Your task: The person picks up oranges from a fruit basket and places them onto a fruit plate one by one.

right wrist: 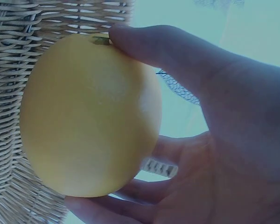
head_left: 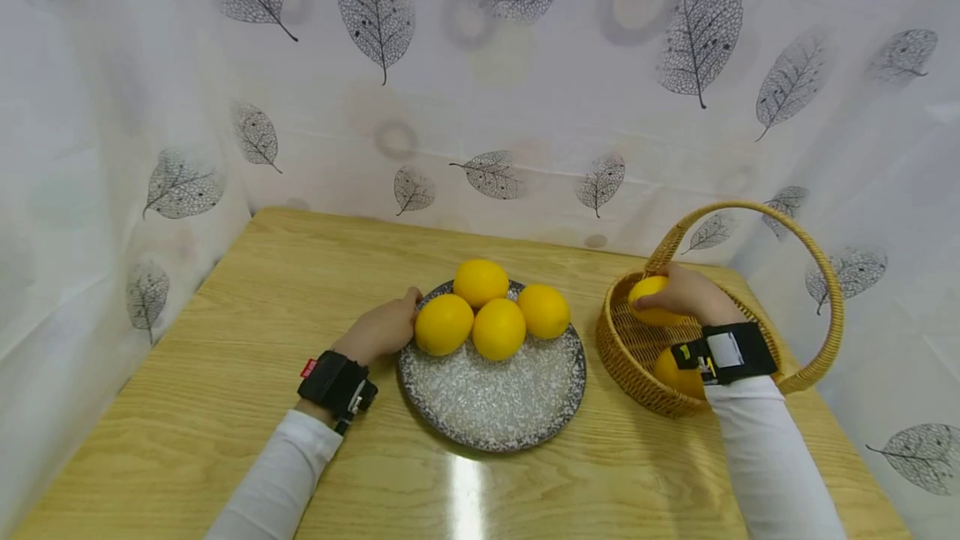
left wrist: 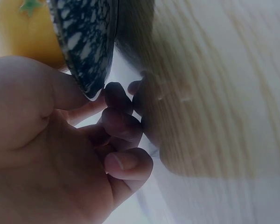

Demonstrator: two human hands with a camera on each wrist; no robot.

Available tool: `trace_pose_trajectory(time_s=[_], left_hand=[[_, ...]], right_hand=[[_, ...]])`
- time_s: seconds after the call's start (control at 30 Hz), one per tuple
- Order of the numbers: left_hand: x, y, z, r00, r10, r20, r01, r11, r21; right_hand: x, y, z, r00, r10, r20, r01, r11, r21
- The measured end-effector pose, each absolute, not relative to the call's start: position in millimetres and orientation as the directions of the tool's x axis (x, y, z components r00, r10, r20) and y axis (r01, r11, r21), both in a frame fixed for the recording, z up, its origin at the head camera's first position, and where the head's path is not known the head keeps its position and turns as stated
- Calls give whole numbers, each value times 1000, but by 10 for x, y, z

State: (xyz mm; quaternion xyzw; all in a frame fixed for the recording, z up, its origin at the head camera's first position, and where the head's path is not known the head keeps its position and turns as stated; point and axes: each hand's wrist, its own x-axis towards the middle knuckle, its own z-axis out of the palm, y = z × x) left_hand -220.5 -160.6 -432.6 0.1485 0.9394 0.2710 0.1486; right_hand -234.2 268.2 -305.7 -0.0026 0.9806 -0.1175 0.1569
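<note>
On the table, my left hand [head_left: 378, 329] holds the left rim of a speckled grey plate [head_left: 495, 415] with a dark edge. In the left wrist view the thumb lies along the rim [left wrist: 84, 51] and the fingers curl below it, close over the tabletop. Several yellow fruits [head_left: 498, 330] are grouped on the plate's far half. To the right, my right hand [head_left: 693, 294] reaches into a wicker basket [head_left: 626, 373]. It grips a round yellow fruit [right wrist: 91, 116] with a green stem end, thumb at the top and fingers around the far side. Another yellow fruit [head_left: 675, 377] lies in the basket, partly hidden by the wrist.
The basket's tall arched handle [head_left: 828, 298] rises over the right hand. A light wooden table [head_left: 300, 265] carries everything. Behind and at both sides hangs a white curtain [head_left: 465, 107] with a leaf print.
</note>
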Motion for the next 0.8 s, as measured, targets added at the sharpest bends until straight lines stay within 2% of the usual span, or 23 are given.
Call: trace_pose_trajectory(time_s=[0.8], left_hand=[[-2182, -1585, -4308, -914, 346, -209, 184, 817, 547]], right_hand=[[-1999, 2419, -2895, -983, -38, -180, 4, 973, -231]])
